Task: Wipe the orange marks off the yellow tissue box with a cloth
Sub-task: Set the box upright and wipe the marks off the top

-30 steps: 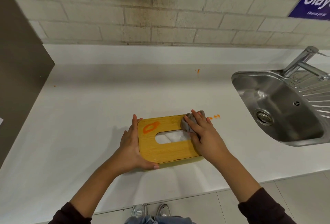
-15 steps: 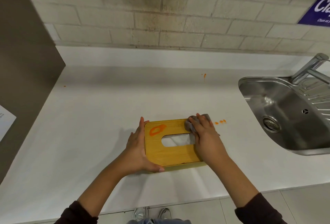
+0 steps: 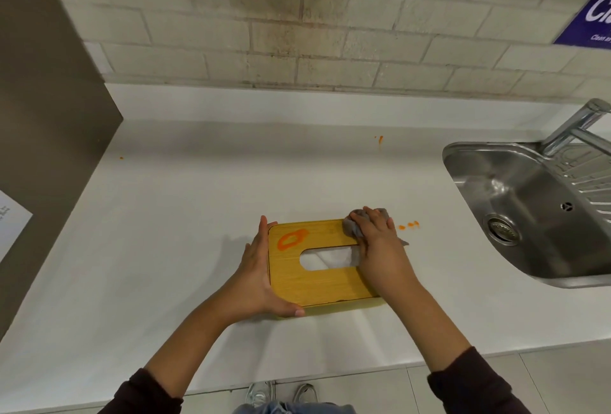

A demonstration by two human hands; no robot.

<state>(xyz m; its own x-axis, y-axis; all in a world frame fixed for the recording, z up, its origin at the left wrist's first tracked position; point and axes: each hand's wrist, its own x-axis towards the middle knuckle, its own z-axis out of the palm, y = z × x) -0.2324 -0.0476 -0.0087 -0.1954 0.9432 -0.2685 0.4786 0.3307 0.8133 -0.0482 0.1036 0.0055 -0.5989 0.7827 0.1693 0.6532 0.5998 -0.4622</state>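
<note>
Here, a yellow tissue box [image 3: 317, 284] is held flat on a white worktop [image 3: 198, 208], a short way from the steel sink [image 3: 463, 152], while its lid is wiped. The box end farther from the sink is braced by the left hand [image 3: 256, 268], fingers laid straight along the side and thumb run along the front edge. A grey cloth [image 3: 352, 228] is bunched under the curled fingers of the right hand [image 3: 380, 241] and pressed on the back corner nearer the sink.

The wiping step is judged to be under way and unfinished: an orange ring [image 3: 292, 239] is seen untouched at the back corner farther from the sink. The cloth is likely to be needed there next, carried across the lid past the tissue slot [image 3: 327, 256], with the box kept braced against sliding.

Whatever lies beneath the cloth and right hand cannot be made out, so that corner's state is unknown. Small orange spots [image 3: 409, 225] are noted on the worktop between box and sink. The sink's far side and the tap [image 3: 575, 126] are cut off by the frame.
</note>
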